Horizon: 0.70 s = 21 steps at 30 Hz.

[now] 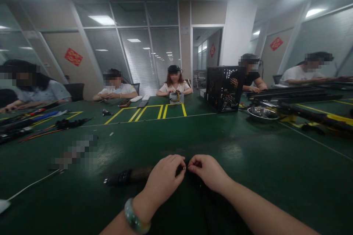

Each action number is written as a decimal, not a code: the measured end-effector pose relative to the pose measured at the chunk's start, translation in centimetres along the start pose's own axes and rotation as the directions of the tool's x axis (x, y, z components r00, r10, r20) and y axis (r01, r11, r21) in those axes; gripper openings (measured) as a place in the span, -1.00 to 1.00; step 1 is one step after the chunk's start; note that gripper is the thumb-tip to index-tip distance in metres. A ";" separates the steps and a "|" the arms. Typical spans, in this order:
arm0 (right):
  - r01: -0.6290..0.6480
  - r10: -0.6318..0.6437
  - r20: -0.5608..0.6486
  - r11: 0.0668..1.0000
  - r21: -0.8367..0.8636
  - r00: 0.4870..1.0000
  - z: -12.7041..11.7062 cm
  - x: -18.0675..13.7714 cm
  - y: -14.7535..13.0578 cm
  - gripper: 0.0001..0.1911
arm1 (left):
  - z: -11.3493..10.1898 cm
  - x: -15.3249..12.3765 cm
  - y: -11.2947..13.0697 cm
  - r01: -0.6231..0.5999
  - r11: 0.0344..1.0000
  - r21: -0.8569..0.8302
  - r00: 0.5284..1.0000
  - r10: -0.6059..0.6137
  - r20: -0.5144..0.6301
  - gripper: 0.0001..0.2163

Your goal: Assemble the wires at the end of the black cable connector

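My left hand [167, 176], with a green bangle [135, 217] on its wrist, is closed in a pinch. Between its thumb and fingertips shows a small part with a shiny metal tip [184, 168], too small to name. Just right of it, my right hand [208, 172] pinches with thumb and forefinger; what it holds, if anything, is dark and I cannot make it out. The fingertips of both hands nearly meet. Behind my left hand lies a dark cylindrical thing [129, 177] with black rings and a small metal end pointing left, partly hidden by the hand.
A blurred-out device [75, 152] with a white cable [33, 184] lies left on the green table [154, 136]. Bundled wires [71, 123] are beyond. A black computer case [224, 88], a metal bowl [263, 113] and long black parts [286, 93] stand right. Several people sit around.
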State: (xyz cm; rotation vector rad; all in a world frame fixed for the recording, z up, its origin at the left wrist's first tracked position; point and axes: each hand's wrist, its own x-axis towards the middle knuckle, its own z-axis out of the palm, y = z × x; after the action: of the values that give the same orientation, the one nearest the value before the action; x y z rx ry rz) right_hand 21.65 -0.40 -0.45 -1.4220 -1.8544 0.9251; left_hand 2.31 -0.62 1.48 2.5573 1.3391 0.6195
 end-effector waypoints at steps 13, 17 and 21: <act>0.021 -0.021 -0.001 1.000 -0.008 1.000 0.2 0.1 0.1 -0.90 | 0.1 0.0 -0.1 0.004 1.000 0.007 1.000 -0.004 -0.009 -0.93; 0.049 -0.049 -0.017 0.999 0.003 0.999 0.4 0.2 0.4 -0.92 | 0.2 0.1 -0.1 -0.026 1.000 0.005 0.999 0.026 -0.023 -0.90; 0.043 -0.043 -0.025 0.999 -0.012 0.999 0.5 0.2 0.4 -0.90 | 0.2 0.1 -0.2 -0.025 1.000 -0.004 1.000 0.025 -0.010 -0.91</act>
State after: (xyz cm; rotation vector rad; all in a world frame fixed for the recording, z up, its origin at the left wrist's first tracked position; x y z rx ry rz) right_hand 21.41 -0.19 -1.08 -1.3886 -1.8675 0.8731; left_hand 2.30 -0.43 1.23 2.5753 1.3095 0.6396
